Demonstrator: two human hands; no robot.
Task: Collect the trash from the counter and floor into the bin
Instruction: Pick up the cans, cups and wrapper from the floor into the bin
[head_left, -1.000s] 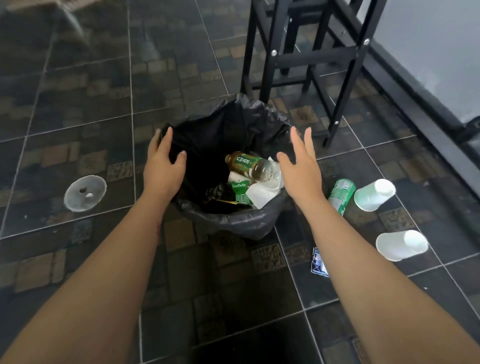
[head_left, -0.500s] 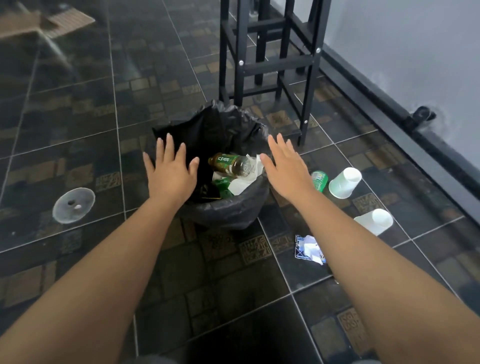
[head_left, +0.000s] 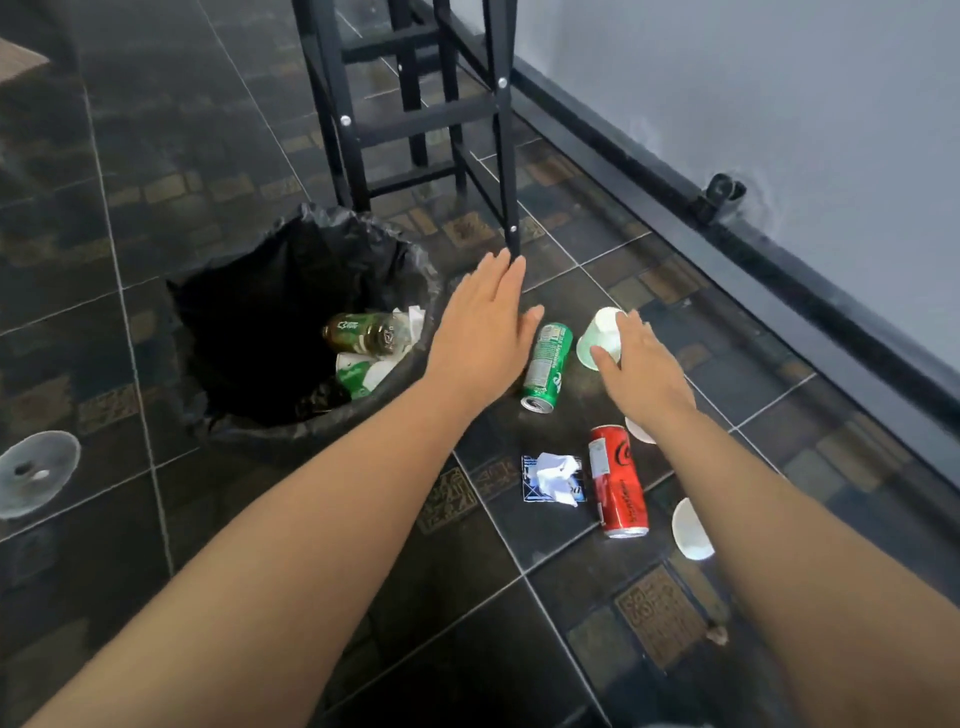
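from the head view my right hand (head_left: 641, 364) is flat and spread over the white paper cup (head_left: 602, 338), fingers loose on its side and not yet closed round it; my left hand (head_left: 485, 325) hangs open and empty between the bin (head_left: 249, 421) and the green can (head_left: 548, 366), gripping nothing. the cup lies tipped over at about two o'clock from the bin, just beside the green can. i judge it light and thin-walled, easy to crush, so i would pinch it gently near the rim, where it is stiffest. the red can (head_left: 617, 480) lies at five o'clock from the green one, with a crumpled white paper (head_left: 556, 475) on a flat wrapper just left of it; the cans look stiff and smooth and may roll, so a wrap round the middle suits them. two more white cups peek out from behind my right forearm. the bin, lined with a black bag, already holds a bottle (head_left: 363, 332) and scraps. the floor (head_left: 156, 218) is dark glossy tile, likely slick. a black stool frame (head_left: 415, 114) stands at twelve o'clock, a pale wall (head_left: 753, 78) runs along the right, and a clear lid (head_left: 36, 473) lies far off at nine o'clock.
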